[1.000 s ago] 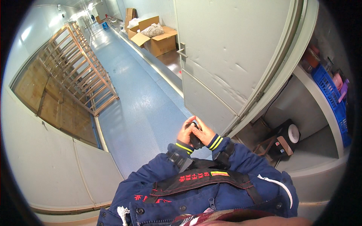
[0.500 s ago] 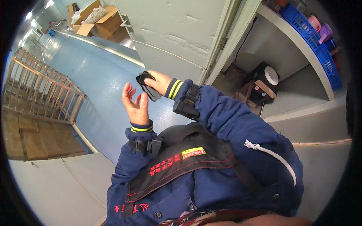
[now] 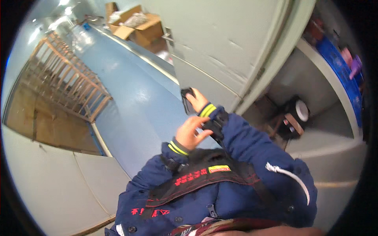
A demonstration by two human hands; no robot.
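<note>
Head view: the black looped object point(image 3: 185, 99) sits at 9 o'clock of the right hand point(image 3: 198, 101), pinched between its thumb and fingers, and at 12 o'clock from the left hand point(image 3: 189, 133). Its long axis runs from about 11 to 5 o'clock, the darker end toward 11. Left thumb and fingers are parted beside the black wrist device point(image 3: 214, 128); whether they grip it, I cannot tell.

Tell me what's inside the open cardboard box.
A pale, bulky bundle shows at the top of the cardboard box; its walls and the bundle hide whatever lies beneath.
</note>
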